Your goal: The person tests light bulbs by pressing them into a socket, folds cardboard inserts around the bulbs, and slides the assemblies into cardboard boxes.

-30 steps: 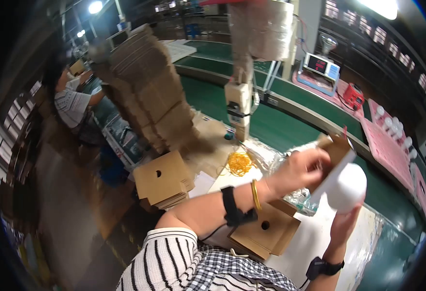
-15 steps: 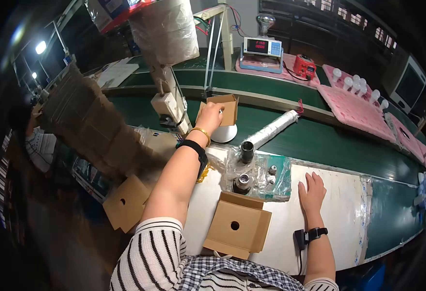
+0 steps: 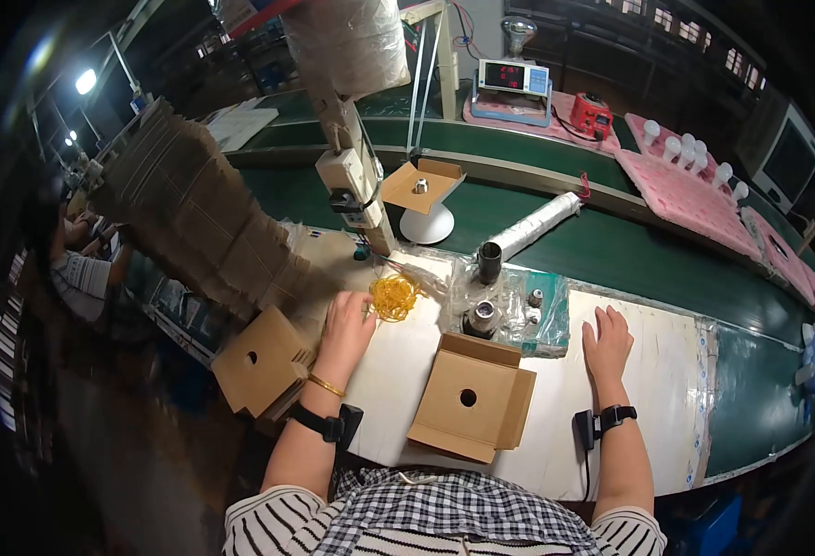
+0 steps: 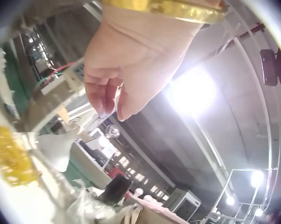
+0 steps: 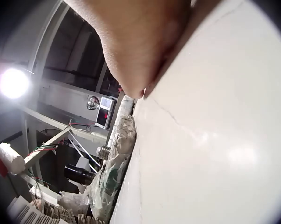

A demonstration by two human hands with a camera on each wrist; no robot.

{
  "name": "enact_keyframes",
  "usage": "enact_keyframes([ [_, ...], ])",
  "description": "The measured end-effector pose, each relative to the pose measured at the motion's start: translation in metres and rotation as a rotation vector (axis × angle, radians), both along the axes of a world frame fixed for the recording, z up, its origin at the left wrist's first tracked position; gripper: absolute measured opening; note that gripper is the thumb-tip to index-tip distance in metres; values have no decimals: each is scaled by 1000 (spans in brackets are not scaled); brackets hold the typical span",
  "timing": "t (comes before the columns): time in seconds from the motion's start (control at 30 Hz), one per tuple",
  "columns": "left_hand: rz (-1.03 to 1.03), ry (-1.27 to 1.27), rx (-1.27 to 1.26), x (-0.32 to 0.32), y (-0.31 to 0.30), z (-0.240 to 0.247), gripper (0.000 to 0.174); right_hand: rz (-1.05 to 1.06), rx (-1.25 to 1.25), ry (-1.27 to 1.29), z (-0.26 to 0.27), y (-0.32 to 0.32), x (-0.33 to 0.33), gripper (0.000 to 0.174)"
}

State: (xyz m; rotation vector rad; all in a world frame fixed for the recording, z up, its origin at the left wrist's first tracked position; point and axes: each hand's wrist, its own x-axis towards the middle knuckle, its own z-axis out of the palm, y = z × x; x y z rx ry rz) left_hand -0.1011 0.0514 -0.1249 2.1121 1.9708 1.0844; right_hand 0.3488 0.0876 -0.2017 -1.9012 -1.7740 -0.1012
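Note:
My left hand (image 3: 347,332), fingers loosely bent and holding nothing, is just left of a heap of yellow rubber bands (image 3: 394,296); the left wrist view shows the same hand (image 4: 131,65) with thumb and fingertips close together. My right hand (image 3: 609,343) rests on the white tabletop, fingers relaxed. Between the hands lies a folded cardboard piece (image 3: 452,408) with a round hole and raised flaps. On the green belt stands a white bulb (image 3: 427,225), dome down, with a cardboard piece (image 3: 437,176) around its metal base.
Two sockets, dark (image 3: 490,264) and metal (image 3: 483,315), stand on a plastic-wrapped board (image 3: 548,320) beyond the cardboard. More holed cardboard (image 3: 257,361) is stacked at left, near a tall cardboard stack (image 3: 203,213). A post (image 3: 368,199) rises beside the belt. Bulbs (image 3: 673,148) sit on pink foam (image 3: 681,199).
The left hand carried the bulb with its cardboard to the belt, let go, and came back towards the rubber bands. The right hand left the bulb and came down onto the tabletop.

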Motion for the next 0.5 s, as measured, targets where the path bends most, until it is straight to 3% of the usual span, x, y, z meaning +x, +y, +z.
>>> enact_keyframes([
  [0.03, 109, 174, 43, -5, -7, -15, 16, 5, 2, -2, 0, 0, 0, 42],
  [0.23, 216, 122, -75, -28, -1, -70, 13, -2, -12, -19, -1, 0, 0, 43],
  [0.43, 254, 112, -309, -31, 8, -69, 10, 10, -4, -13, -3, -1, 1, 43],
  [0.5, 256, 88, -217, -23, 5, -62, 8, 16, 5, -5, 0, -1, 0, 43],
])
